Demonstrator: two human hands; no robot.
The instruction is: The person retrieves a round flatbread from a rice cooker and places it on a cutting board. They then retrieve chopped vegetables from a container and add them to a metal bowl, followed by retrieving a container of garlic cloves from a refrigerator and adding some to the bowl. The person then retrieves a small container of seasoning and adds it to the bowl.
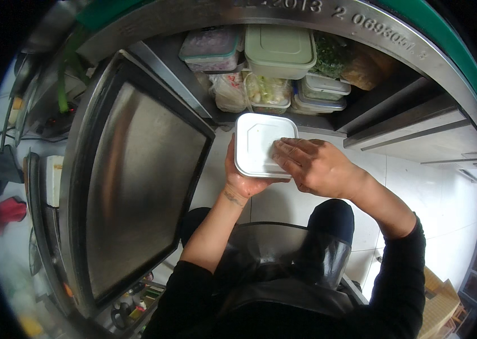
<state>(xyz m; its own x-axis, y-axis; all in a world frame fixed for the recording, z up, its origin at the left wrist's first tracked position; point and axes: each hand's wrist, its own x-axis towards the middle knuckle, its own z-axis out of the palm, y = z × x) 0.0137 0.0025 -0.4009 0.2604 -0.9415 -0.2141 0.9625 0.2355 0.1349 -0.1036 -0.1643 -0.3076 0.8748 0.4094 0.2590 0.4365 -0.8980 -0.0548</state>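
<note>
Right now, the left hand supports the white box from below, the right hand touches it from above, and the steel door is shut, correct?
No: the head view shows the steel door standing open. The left hand supports the white box from below, and the right hand touches it from above.

Stacked tubs (279, 48) on cabinet shelf (314, 122)

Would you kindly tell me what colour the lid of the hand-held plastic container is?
The rounded-square plastic lid is white, best seen in the head view.
</note>
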